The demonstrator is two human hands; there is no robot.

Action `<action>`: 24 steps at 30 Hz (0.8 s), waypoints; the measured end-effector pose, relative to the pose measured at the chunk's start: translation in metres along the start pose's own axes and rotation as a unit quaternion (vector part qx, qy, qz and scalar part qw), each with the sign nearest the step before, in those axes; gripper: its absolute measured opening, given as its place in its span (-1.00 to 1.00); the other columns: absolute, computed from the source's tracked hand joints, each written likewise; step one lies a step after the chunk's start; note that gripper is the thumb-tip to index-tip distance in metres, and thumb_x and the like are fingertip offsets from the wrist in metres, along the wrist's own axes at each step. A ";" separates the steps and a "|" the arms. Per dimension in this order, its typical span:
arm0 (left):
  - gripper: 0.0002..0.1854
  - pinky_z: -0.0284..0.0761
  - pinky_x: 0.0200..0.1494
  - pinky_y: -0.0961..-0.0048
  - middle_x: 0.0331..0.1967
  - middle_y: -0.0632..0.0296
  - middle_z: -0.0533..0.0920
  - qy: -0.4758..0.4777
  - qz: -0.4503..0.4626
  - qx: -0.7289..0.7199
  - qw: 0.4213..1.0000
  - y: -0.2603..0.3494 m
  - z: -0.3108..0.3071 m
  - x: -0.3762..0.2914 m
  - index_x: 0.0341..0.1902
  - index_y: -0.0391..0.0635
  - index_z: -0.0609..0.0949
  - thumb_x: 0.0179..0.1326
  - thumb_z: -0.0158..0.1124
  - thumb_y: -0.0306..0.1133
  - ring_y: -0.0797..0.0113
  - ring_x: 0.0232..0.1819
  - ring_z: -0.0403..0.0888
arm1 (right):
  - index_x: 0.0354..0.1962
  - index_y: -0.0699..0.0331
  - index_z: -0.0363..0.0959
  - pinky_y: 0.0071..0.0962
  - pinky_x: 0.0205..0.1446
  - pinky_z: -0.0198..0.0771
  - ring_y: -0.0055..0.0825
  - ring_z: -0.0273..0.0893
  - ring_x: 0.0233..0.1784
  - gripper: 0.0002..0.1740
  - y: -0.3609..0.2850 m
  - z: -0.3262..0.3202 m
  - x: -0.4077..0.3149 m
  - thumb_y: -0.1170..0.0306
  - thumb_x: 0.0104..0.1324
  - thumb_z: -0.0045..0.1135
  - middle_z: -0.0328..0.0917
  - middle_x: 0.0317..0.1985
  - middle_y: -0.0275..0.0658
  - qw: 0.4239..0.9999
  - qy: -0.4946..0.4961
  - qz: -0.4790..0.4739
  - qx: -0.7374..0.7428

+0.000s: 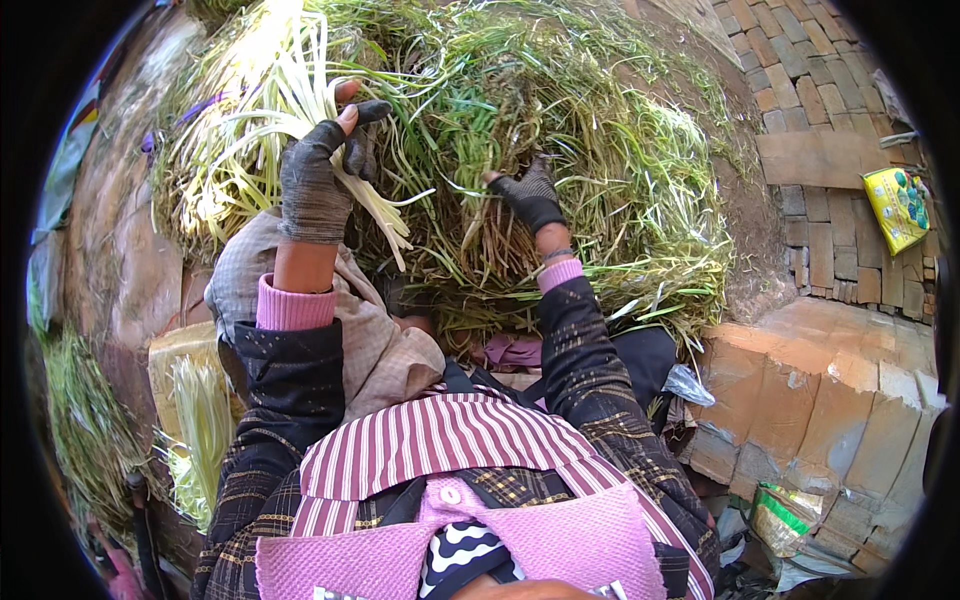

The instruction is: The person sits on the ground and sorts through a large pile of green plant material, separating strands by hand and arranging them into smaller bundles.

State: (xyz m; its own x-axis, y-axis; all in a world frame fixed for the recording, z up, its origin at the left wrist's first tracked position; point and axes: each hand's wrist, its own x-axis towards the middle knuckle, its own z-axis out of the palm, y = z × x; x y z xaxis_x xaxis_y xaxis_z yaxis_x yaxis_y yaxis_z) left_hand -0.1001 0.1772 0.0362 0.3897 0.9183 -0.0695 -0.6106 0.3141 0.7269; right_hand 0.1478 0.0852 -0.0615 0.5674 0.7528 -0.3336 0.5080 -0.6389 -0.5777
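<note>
My left hand [326,161], in a dark fingerless knit glove, grips a bundle of pale yellow-white leafy stalks [304,94]. Their lower ends stick out below the palm, and the long leaves fan upward to the left. More pale stalks [225,180] lie in a pile beneath and left of this hand. My right hand [531,196], gloved the same way, reaches into the heap of green and dried stalks [622,187] before me. Its fingers are partly hidden against the brownish leaves, so whether it holds any cannot be told.
At the left, pale stalks [201,412] rest by a yellowish block [169,360], with another green heap [90,427] beyond. Stacked bricks [795,397] stand at the right. A yellow printed bag [896,206] lies on brick paving. Part of another person [120,570] shows at lower left.
</note>
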 end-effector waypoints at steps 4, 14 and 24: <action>-0.64 0.26 -0.64 0.64 -0.33 0.09 0.59 0.012 -0.023 0.011 1.000 -0.002 0.000 0.003 0.00 -0.19 0.39 0.07 0.03 -0.44 0.60 -0.74 0.23 | 0.23 0.15 -0.41 -0.08 0.19 0.04 0.03 -0.08 0.25 0.36 -0.009 0.031 -0.024 -0.10 -0.37 0.33 -0.15 0.24 0.03 0.970 0.082 -0.043 -0.226; -0.56 0.31 -0.59 0.55 -0.52 0.14 0.52 0.009 0.058 -0.055 0.997 0.018 -0.008 -0.001 0.07 -0.21 0.30 0.05 -0.05 -0.45 0.55 -0.72 0.23 | -0.06 0.49 0.21 -0.39 0.00 0.31 -0.18 0.42 -0.10 -0.03 0.076 0.018 0.048 0.19 -0.44 0.46 0.43 -0.15 0.01 0.995 0.085 0.007 0.053; -0.62 0.35 -0.55 0.48 -0.20 -0.05 0.49 -0.037 0.142 -0.142 0.979 0.043 -0.062 0.013 0.07 -0.11 0.34 0.13 -0.04 -0.46 0.52 -0.71 0.25 | -0.40 0.30 0.47 -0.53 -0.18 0.34 -0.54 0.45 -0.35 -0.82 0.136 -0.056 -0.070 0.37 0.13 -0.03 0.51 -0.43 -0.33 0.932 0.055 -0.187 0.304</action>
State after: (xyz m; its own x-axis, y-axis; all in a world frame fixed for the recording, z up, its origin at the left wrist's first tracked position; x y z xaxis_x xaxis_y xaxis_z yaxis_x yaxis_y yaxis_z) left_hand -0.1639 0.2171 0.0245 0.2182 0.9617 0.1658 -0.8644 0.1116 0.4903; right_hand 0.2140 -0.0633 -0.0752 0.5049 0.8624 0.0358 0.2410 -0.1010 -0.9652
